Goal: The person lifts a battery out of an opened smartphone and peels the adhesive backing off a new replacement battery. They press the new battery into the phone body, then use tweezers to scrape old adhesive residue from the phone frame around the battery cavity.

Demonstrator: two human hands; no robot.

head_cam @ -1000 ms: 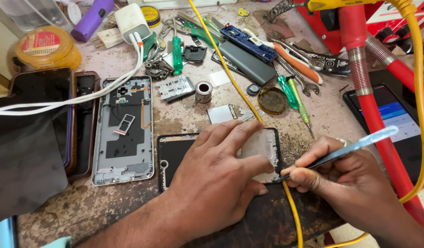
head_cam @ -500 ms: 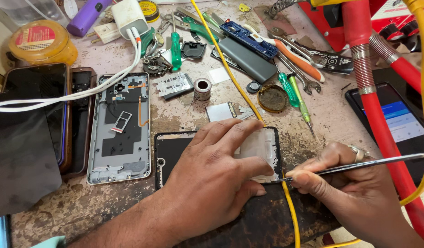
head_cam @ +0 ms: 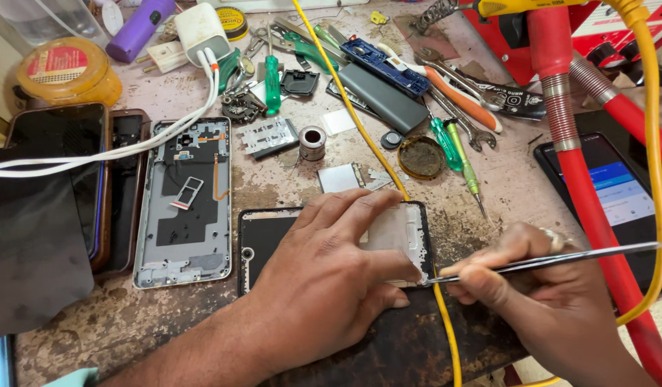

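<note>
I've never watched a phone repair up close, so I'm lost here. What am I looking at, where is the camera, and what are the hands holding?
The camera sits on the person's head, looking down at a cluttered workbench. The left hand presses flat on an opened phone panel. The right hand holds a thin metal tool, its tip at the panel's right edge. Beside them lie an opened phone frame, green screwdrivers, pliers and a yellow cable.

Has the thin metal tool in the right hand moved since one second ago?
Yes. The metal tool in the right hand now lies flatter; its back end dropped toward the red hose, while its tip stays at the phone panel's edge.
</note>
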